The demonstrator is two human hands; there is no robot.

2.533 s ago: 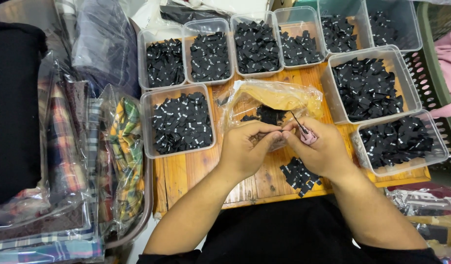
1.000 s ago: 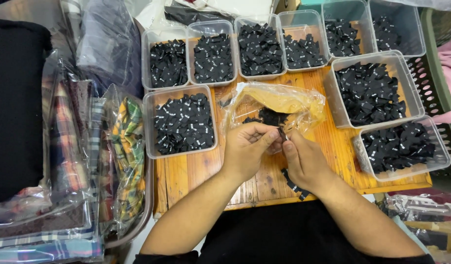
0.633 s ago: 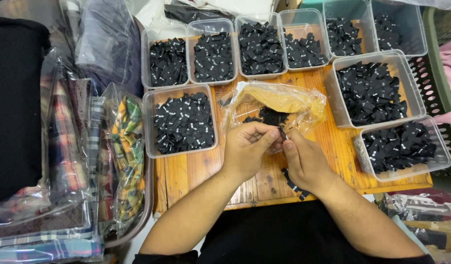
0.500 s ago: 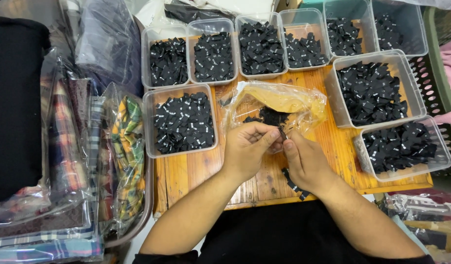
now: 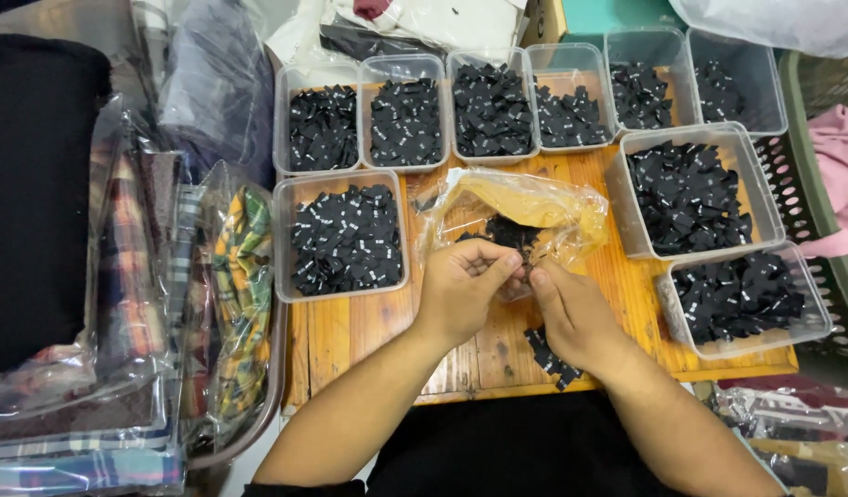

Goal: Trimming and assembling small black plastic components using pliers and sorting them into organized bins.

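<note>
Far left: bagged plaid fabrics (image 5: pixel 230 304) are stacked; clear tub of black tags (image 5: pixel 343 235) is set at centre-left on wooden table (image 5: pixel 350 336). Frame centre: left hand (image 5: pixel 462 290) and right hand (image 5: pixel 571 313) are held together w/ fingertips pinched at mouth of clear plastic bag (image 5: pixel 525 216), which holds black tags; what exactly is pinched can't be told. Loose tags (image 5: pixel 545 354) are left below right hand; more tag tubs (image 5: pixel 691 193) are lined up top and right.

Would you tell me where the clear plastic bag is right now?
In the head view, the clear plastic bag lies mid-table on the wooden table, just beyond the left hand and right hand.
</note>
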